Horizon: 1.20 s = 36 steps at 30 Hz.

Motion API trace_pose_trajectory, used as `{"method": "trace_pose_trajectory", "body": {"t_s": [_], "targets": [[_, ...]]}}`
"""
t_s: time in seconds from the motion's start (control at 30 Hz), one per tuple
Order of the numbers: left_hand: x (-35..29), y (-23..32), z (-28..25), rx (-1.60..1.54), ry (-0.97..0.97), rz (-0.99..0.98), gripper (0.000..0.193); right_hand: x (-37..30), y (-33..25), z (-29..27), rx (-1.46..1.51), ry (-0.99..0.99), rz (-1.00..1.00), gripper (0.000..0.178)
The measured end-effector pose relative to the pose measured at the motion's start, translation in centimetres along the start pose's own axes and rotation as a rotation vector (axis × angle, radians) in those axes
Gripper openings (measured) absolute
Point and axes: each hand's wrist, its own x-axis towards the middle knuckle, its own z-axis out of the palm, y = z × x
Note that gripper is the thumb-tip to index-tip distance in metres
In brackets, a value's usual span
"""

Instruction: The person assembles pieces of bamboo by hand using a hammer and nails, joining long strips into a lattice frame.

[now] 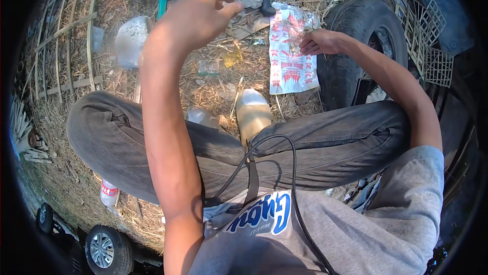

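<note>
Nearest, I log a black cord (294,173) looped over the trousers (325,138); it could snag the left forearm (170,158). Beyond, the right hand (320,42), fingers bunched, is over the white-and-red bag (293,74), flat on straw-strewn ground (213,89) beside a tyre (336,72); a brush could shift the bag. The left hand (203,16) is half-curled; I cannot tell whether either grips anything. Farther out lie a teal-handled hammer (162,3) and slatted lattice (67,31).
</note>
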Motion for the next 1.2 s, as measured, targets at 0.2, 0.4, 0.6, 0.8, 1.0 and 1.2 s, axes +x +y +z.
{"method": "trace_pose_trajectory", "body": {"t_s": [0.2, 0.4, 0.6, 0.8, 1.0, 1.2], "targets": [[1.4, 1.1, 2.0, 0.089, -0.139, -0.036, 0.051, -0.4, 0.2, -1.2, -0.111, 0.072, -0.101, 0.033], [1.3, 1.3, 1.9, 0.04, -0.116, -0.011, 0.053, 2.3, 2.5, -3.7, -1.208, 0.484, -0.62, 0.037], [0.8, -0.5, 1.2, 0.091, -0.131, -0.059, 0.054, 2.0, 1.8, -2.0, -1.386, 0.659, -0.583, 0.031], [0.7, -1.4, 1.2, 0.09, -0.104, -0.014, 0.054, 2.1, 0.1, -3.5, -1.4, 0.639, -0.436, 0.026], [0.8, -0.7, 1.4, 0.087, -0.092, 0.019, 0.054, -0.8, -5.5, -11.3, -1.198, 0.823, -0.545, 0.017], [0.5, -1.7, 0.8, 0.061, -0.131, -0.067, 0.059, -8.4, -11.5, -11.0, -0.896, 0.79, -0.473, 0.012]]}}
